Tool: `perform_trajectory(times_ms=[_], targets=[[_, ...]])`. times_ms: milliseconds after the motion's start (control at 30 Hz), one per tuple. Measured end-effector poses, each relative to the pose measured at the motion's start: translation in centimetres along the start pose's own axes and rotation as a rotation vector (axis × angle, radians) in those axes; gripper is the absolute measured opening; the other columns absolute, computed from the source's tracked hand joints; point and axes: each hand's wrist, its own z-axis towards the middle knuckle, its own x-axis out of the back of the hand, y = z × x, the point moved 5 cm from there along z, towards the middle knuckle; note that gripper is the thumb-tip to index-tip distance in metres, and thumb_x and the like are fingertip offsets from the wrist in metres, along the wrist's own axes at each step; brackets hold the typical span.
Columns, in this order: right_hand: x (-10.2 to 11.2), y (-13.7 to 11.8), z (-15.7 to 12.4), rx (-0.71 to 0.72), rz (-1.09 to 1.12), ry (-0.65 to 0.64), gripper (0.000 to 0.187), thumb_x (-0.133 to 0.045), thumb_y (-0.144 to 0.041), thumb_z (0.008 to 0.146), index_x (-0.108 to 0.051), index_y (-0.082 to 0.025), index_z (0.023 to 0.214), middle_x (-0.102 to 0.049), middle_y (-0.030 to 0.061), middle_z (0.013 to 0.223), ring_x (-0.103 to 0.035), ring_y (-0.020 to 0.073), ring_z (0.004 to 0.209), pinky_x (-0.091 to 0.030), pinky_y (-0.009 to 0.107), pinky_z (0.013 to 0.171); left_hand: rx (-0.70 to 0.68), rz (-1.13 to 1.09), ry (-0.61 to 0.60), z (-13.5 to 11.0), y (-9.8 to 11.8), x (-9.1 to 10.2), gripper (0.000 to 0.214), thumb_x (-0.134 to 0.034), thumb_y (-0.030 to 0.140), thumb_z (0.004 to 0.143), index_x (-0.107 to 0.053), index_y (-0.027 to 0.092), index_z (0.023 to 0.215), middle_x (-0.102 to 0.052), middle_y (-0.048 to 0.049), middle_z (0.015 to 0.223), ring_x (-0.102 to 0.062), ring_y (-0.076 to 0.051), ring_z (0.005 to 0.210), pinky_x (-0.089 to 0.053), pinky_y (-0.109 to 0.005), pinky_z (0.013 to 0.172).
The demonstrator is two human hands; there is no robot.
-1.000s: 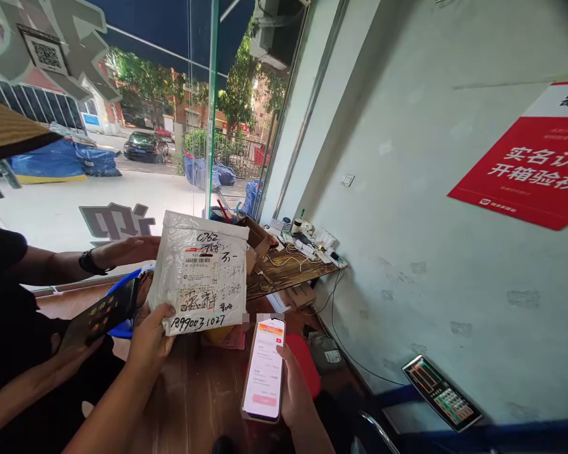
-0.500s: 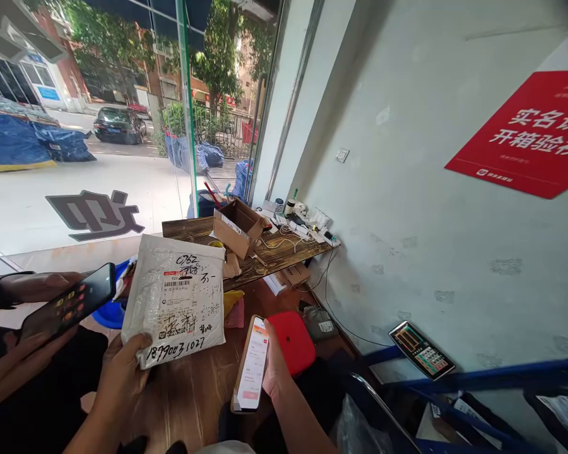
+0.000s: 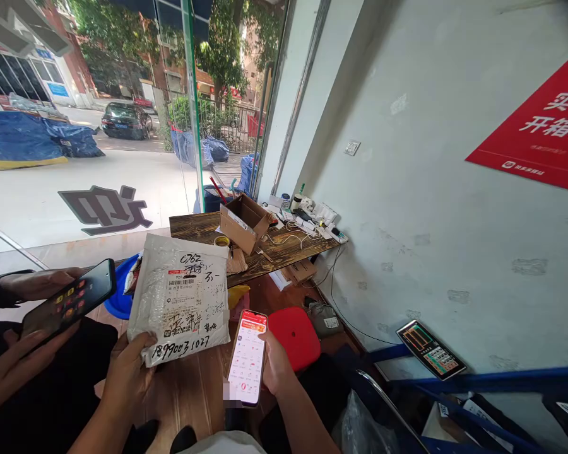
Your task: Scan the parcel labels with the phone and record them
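Observation:
My left hand point(image 3: 125, 378) grips the lower left corner of a white plastic mailer parcel point(image 3: 182, 296) with a shipping label and handwritten numbers, held upright in front of me. My right hand point(image 3: 277, 366) holds a smartphone point(image 3: 247, 357) with a lit red and white screen, just right of the parcel. At the left, another person's hands point(image 3: 33, 309) hold a dark phone point(image 3: 69, 304) with coloured icons, close to the parcel's left edge.
A wooden counter point(image 3: 293, 249) along the window carries an open cardboard box point(image 3: 243, 222), a tape roll, cables and chargers. A red stool point(image 3: 293, 335) stands below. A second phone point(image 3: 430, 349) rests against the wall at the right, above a blue metal rack point(image 3: 478, 384).
The parcel came down from in front of the window and now sits steady. The screen of my phone changed to a keypad-like page. The other person's phone shifted left, then slightly right.

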Motion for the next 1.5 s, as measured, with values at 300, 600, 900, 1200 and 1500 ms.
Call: perform_trajectory(times_ms=[300, 600, 900, 1200, 1500], targets=[[-1.0, -0.9, -1.4, 0.106, -0.062, -0.025, 0.044, -0.073, -0.018, 0.045, -0.061, -0.016, 0.087, -0.072, 0.0036, 0.08, -0.063, 0.0212, 0.075, -0.045, 0.036, 0.077, 0.044, -0.079, -0.008, -0.3, 0.1, -0.2, 0.037, -0.055, 0.0, 0.041, -0.058, 0.017, 0.074, -0.06, 0.005, 0.055, -0.059, -0.015, 0.046, -0.056, -0.026, 0.044], [-0.6, -0.7, -2.1, 0.074, 0.02, -0.051, 0.053, -0.087, -0.038, 0.043, -0.067, -0.016, 0.088, -0.072, 0.0048, 0.079, -0.062, 0.0207, 0.075, -0.045, 0.034, 0.074, 0.045, -0.11, -0.047, 0.9, -1.0, 0.2, 0.039, -0.055, 0.001, 0.04, -0.058, 0.018, 0.075, -0.062, 0.0045, 0.057, -0.062, -0.016, 0.05, -0.053, -0.022, 0.045], [0.1, 0.9, -4.1, -0.09, -0.013, -0.058, 0.048, -0.072, -0.057, 0.062, -0.066, -0.017, 0.089, -0.071, 0.0084, 0.077, -0.065, 0.0244, 0.071, -0.048, 0.038, 0.073, 0.043, -0.195, -0.112, 1.6, -2.0, 0.1, 0.048, -0.057, 0.002, 0.038, -0.06, 0.019, 0.082, -0.067, 0.0019, 0.062, -0.065, -0.02, 0.056, -0.053, -0.024, 0.045], [-2.6, -0.6, -5.2, 0.123, -0.059, -0.135, 0.071, -0.078, -0.026, 0.054, -0.049, -0.022, 0.119, -0.071, 0.0053, 0.094, -0.065, 0.0258, 0.085, -0.047, 0.035, 0.073, 0.039, -0.139, -0.086, 0.5, -1.4, 0.0, 0.037, -0.056, 0.003, 0.039, -0.056, 0.017, 0.073, -0.066, 0.0025, 0.06, -0.062, -0.017, 0.051, -0.052, -0.022, 0.043], [-2.4, 0.1, -3.7, 0.137, -0.066, 0.046, 0.055, -0.081, -0.04, 0.054, -0.058, -0.019, 0.1, -0.072, 0.0043, 0.084, -0.063, 0.0205, 0.071, -0.045, 0.031, 0.065, 0.041, -0.082, -0.062, 0.4, -1.5, 1.5, 0.036, -0.056, 0.003, 0.041, -0.056, 0.017, 0.074, -0.063, 0.003, 0.06, -0.064, -0.018, 0.054, -0.053, -0.023, 0.044]])
